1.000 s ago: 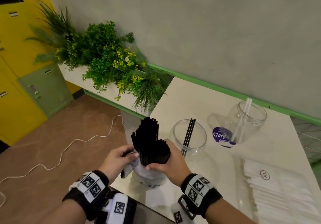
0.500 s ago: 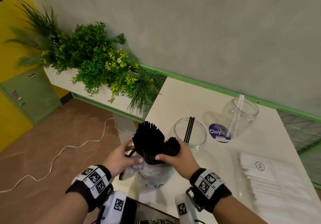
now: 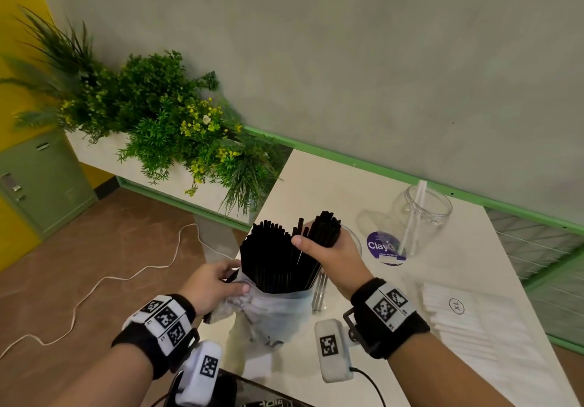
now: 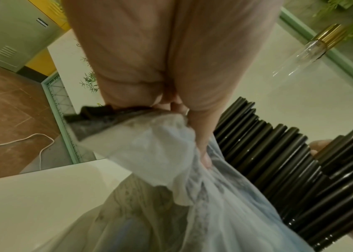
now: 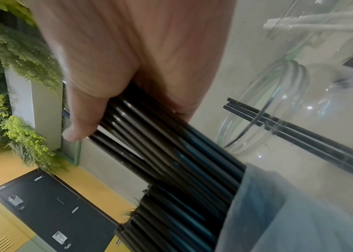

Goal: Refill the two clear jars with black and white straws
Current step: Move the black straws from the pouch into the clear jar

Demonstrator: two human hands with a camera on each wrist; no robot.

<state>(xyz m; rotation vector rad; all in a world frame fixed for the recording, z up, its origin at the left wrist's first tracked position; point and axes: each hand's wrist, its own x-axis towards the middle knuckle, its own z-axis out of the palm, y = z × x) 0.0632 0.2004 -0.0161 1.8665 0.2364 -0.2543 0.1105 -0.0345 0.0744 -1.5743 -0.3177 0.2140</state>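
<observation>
Now R grip (image 3: 331, 256) clamps black straws (image 3: 324, 228); L grip (image 3: 210, 282) pinches bag (image 3: 271, 312).

1. The right hand (image 3: 331, 253) is higher and farther right than a second ago, now in front of the near clear jar (image 3: 354, 236) and hiding most of its mouth.
2. Its handful of black straws (image 3: 322, 233) is now split off from the main bundle (image 3: 268, 258) and lifted, tips above the rest.
3. The left hand (image 3: 211, 283) sits lower, gripping the crumpled plastic bag (image 3: 271, 315) beneath the bundle.
4. The view has swung right; the yellow cabinet shows less.
</observation>
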